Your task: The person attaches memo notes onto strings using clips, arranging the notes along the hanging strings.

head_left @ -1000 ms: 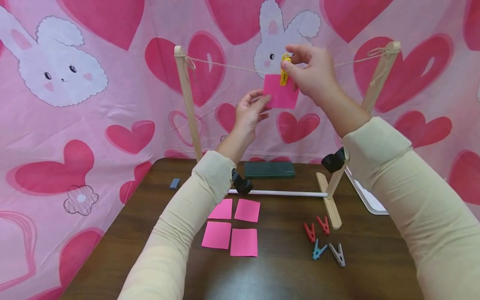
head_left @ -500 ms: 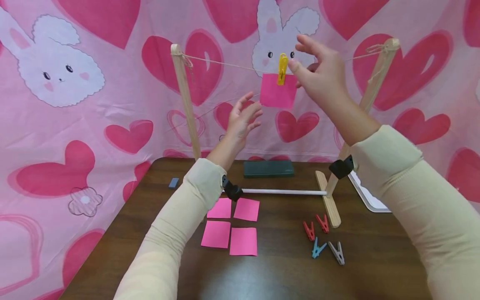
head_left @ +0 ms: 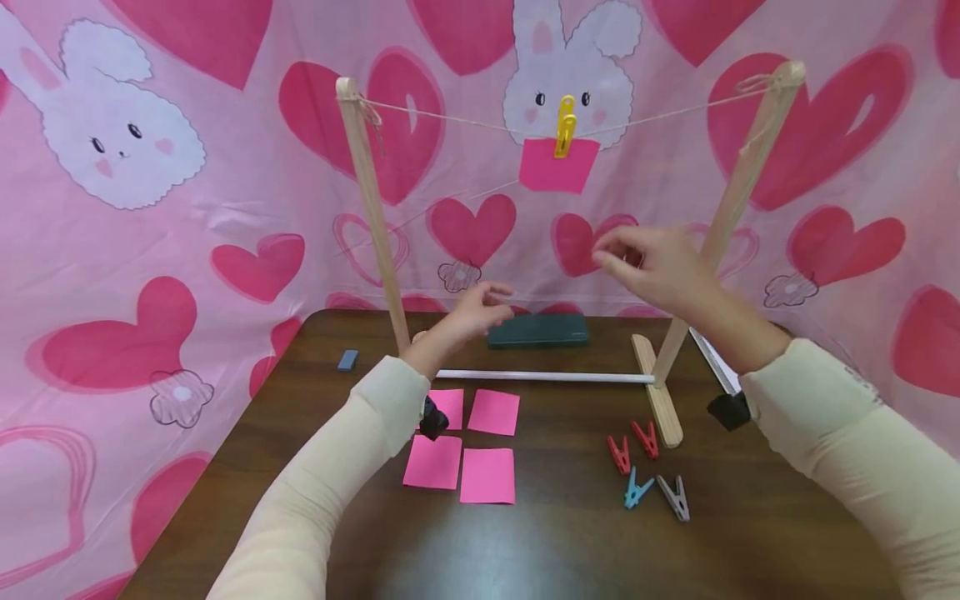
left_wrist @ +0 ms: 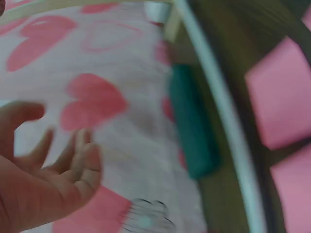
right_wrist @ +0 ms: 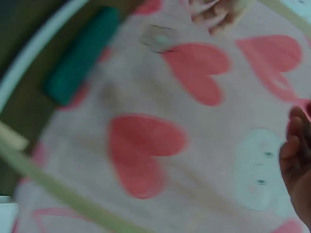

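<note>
Far left of the surface (head_left: 570,542): small blue block (head_left: 347,360), lying flat. Left post (head_left: 375,217) next; its foot is mostly hidden by the left sleeve (head_left: 348,467).

4 pink notes (head_left: 487,477) in a 2x2 on the surface. The back-left note is partly covered by the sleeve and the black wrist camera (head_left: 432,419).

Left hand (head_left: 477,315): fingers loosely bent, thumb apart, holding nothing. It's in front of the left end of the green case (head_left: 542,332), so that end is hidden; can't tell how far above it. In the left wrist view the hand is blurred and cut off at the edge.

White rod (head_left: 555,377) runs in front of the case; left end hidden behind the left forearm.

Hung pink note (head_left: 555,171) is up on the string (head_left: 442,118), yellow clothespin (head_left: 566,129) on its top edge. Clothespin covers the string there, so the exact bite is hard to make out.

Clips on the surface, right: 2 red clips (head_left: 619,455), 1 blue clip (head_left: 637,489), 1 gray clip (head_left: 674,499).

Right hand (head_left: 656,265): below and right of the hung note, fingers loosely curled, small thumb gap, empty. Right wrist view crops it, dark.

Right post (head_left: 742,175): lower part crossed by the right hand. White tray (head_left: 716,363) mostly hidden behind the right forearm.
</note>
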{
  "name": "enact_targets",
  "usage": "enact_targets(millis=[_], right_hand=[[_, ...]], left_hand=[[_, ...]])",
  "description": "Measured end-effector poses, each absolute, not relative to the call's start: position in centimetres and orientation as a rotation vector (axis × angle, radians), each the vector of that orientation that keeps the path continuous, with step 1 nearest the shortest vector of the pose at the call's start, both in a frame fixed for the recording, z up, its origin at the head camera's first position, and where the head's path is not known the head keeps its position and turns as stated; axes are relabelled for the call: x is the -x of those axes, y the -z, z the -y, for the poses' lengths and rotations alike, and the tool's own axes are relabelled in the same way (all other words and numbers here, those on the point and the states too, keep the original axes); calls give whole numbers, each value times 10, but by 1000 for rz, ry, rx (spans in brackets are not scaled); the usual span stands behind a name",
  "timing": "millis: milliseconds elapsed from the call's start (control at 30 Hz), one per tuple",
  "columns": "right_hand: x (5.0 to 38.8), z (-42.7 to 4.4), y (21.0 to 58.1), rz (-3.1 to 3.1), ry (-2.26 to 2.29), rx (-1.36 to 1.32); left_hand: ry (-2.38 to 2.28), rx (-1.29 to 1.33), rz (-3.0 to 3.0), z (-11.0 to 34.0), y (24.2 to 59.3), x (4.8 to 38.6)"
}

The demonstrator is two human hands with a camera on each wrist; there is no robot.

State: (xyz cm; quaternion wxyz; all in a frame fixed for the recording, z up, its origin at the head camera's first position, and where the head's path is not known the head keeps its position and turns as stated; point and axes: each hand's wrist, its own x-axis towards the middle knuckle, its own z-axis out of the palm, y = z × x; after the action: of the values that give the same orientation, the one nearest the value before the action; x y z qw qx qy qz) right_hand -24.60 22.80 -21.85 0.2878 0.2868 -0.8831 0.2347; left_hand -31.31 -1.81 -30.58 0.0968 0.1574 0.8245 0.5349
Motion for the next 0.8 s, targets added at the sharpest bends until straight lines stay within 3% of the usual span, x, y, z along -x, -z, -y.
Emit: enact_targets(millis=[167, 300, 533, 800], right_hand=[[248, -250, 278, 2800, -414, -871], [242, -260, 325, 3082, -201, -880], [223, -257, 379, 3363, 37, -530], [217, -250, 403, 3413, 56, -391]], left_hand=[[-717, -643, -2700, 27, 354, 307], [-304, -653, -2719, 30, 383, 302], [-143, -634, -2702, 30, 406, 300], [-116, -626, -2728, 31, 417, 301]])
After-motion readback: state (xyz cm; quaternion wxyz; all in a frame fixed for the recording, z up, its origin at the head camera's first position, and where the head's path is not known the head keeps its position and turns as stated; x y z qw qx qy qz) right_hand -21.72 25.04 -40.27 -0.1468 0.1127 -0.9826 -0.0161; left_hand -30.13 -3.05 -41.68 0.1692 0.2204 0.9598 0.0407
